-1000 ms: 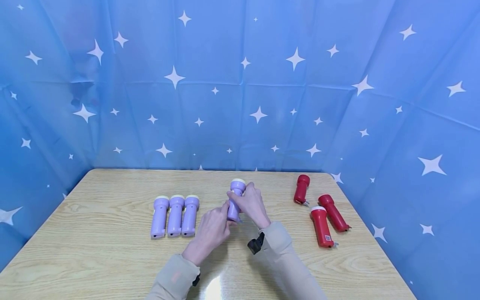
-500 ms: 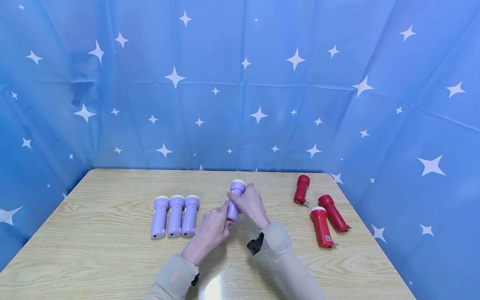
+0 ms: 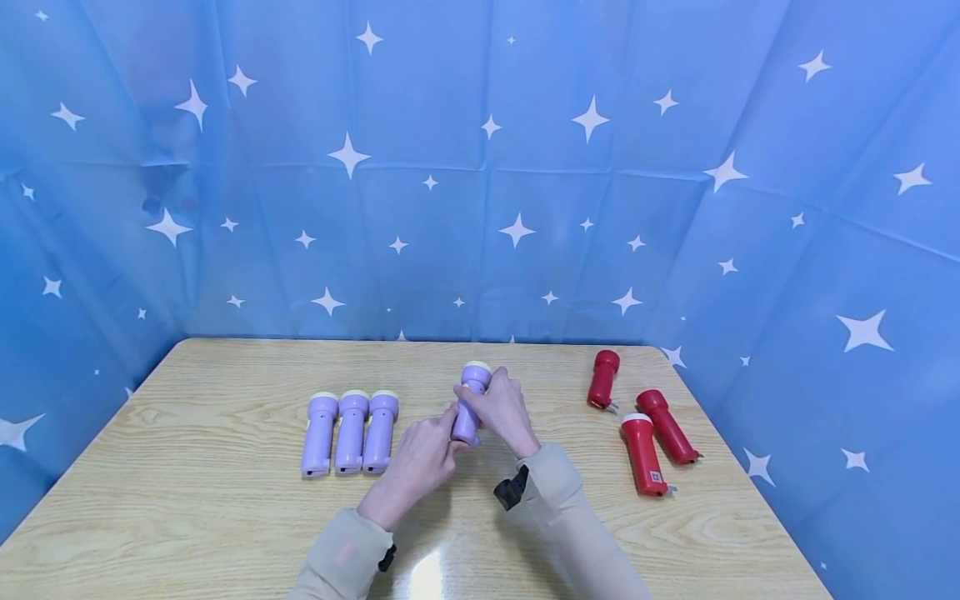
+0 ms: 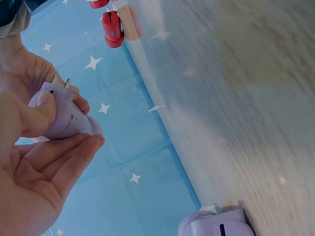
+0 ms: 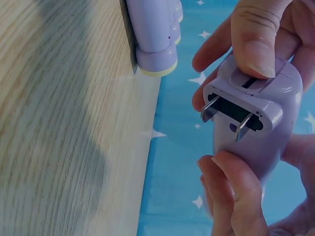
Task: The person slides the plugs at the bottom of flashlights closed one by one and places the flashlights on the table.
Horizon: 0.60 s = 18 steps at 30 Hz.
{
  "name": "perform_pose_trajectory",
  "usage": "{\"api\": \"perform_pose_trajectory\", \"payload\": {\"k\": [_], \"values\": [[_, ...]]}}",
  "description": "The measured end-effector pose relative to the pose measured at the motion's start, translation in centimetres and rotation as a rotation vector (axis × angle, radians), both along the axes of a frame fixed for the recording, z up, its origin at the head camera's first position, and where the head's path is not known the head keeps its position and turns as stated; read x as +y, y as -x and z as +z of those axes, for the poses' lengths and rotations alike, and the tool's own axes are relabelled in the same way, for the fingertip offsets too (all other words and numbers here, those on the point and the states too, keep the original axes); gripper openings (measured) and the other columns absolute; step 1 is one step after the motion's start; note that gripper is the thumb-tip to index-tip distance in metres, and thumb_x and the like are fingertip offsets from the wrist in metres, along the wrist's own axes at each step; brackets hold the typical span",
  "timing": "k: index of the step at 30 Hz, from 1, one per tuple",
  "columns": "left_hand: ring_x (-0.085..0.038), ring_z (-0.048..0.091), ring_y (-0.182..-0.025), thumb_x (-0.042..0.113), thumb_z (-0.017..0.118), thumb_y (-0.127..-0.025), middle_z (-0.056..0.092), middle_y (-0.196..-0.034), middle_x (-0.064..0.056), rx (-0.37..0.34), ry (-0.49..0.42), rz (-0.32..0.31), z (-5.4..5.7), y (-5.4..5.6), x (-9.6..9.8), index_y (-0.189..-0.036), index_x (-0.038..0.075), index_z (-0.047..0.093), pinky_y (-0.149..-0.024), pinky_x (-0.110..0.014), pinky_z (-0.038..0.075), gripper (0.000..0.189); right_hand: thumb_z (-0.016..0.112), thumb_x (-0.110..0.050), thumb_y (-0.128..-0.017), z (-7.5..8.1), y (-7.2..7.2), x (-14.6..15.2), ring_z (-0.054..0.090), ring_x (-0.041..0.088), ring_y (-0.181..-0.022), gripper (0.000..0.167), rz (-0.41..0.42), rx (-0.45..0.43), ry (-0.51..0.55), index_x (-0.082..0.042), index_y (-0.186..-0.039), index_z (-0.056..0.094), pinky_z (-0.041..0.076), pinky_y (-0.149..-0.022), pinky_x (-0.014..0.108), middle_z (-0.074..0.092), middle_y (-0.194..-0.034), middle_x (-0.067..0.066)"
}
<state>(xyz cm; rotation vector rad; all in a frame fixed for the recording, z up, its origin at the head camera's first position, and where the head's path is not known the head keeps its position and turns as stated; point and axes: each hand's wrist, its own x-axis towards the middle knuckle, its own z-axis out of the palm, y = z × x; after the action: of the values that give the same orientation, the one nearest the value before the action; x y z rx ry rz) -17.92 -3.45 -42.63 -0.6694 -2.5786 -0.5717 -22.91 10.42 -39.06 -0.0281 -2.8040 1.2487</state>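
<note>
Both hands hold one lavender flashlight [image 3: 466, 423] above the middle of the table, its cream-rimmed head pointing away. The left hand [image 3: 422, 457] grips its tail end, the thumb [image 4: 45, 110] pressed on the end near a dark slot and the fingers under the body. Nearer the head, the right hand [image 3: 510, 410] grips the body from the right. Two metal plug prongs [image 5: 241, 125] stick out of the flashlight's tail in the right wrist view. To the left, three more lavender flashlights [image 3: 350, 433] lie side by side, heads away.
Three red flashlights lie at the right: one far back [image 3: 603, 380], one slanted [image 3: 669, 429], and a white-rimmed one [image 3: 642, 457] in front, each with prongs showing. A wooden table [image 3: 225, 533] carries everything. A blue star-patterned curtain [image 3: 450, 200] hangs behind and at both sides.
The left hand and the held flashlight have shifted very slightly toward the person. The right hand keeps nearly the same place, and the other flashlights have not moved.
</note>
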Motion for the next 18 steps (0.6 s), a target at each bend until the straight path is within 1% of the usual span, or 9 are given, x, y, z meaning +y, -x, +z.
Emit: {"api": "perform_pose_trajectory", "payload": {"k": [3, 7, 10, 14, 18], "values": [[-0.018, 0.058, -0.057, 0.015, 0.072, -0.081, 0.064, -0.069, -0.007, 0.014, -0.001, -0.011, -0.01, -0.01, -0.1, -0.121, -0.007, 0.058, -0.054, -0.031, 0.048, 0.048, 0.07, -0.043, -0.08, -0.01, 0.01, -0.01, 0.059, 0.017, -0.058, 0.057, -0.002, -0.001, -0.001, 0.005, -0.103, 0.051, 0.046, -0.046, 0.024, 0.06, -0.078, 0.014], [-0.02, 0.06, -0.059, 0.015, 0.071, -0.082, 0.063, -0.069, -0.008, 0.019, 0.003, -0.025, 0.04, -0.02, -0.22, -0.12, -0.006, 0.058, -0.055, -0.032, 0.05, 0.046, 0.07, -0.042, -0.08, -0.02, -0.02, 0.0, 0.06, 0.017, -0.057, 0.056, 0.004, -0.007, 0.008, 0.005, -0.103, 0.051, 0.047, -0.045, 0.024, 0.061, -0.078, 0.015], [-0.019, 0.059, -0.059, 0.014, 0.07, -0.082, 0.062, -0.068, -0.008, -0.004, 0.002, -0.037, 0.08, 0.0, -0.32, -0.121, -0.007, 0.057, -0.056, -0.033, 0.049, 0.046, 0.07, -0.042, -0.081, -0.07, -0.03, 0.01, 0.06, 0.017, -0.057, 0.057, 0.008, -0.012, 0.003, 0.006, -0.104, 0.051, 0.048, -0.045, 0.024, 0.061, -0.079, 0.016], [-0.014, 0.051, -0.055, 0.012, 0.069, -0.083, 0.057, -0.062, -0.005, -0.043, 0.001, -0.055, 0.12, 0.06, -0.49, -0.123, -0.008, 0.056, -0.053, -0.03, 0.046, 0.046, 0.07, -0.042, -0.081, -0.19, 0.0, 0.02, 0.061, 0.018, -0.057, 0.058, 0.008, -0.017, -0.008, 0.007, -0.106, 0.05, 0.048, -0.044, 0.023, 0.061, -0.08, 0.017], [-0.011, 0.047, -0.054, 0.012, 0.068, -0.084, 0.057, -0.062, -0.005, -0.05, 0.004, -0.078, 0.19, 0.1, -0.69, -0.125, -0.009, 0.055, -0.051, -0.027, 0.044, 0.048, 0.07, -0.041, -0.082, -0.23, -0.04, 0.01, 0.061, 0.018, -0.056, 0.058, 0.009, -0.022, -0.002, 0.007, -0.106, 0.05, 0.049, -0.044, 0.023, 0.061, -0.081, 0.017]]}}
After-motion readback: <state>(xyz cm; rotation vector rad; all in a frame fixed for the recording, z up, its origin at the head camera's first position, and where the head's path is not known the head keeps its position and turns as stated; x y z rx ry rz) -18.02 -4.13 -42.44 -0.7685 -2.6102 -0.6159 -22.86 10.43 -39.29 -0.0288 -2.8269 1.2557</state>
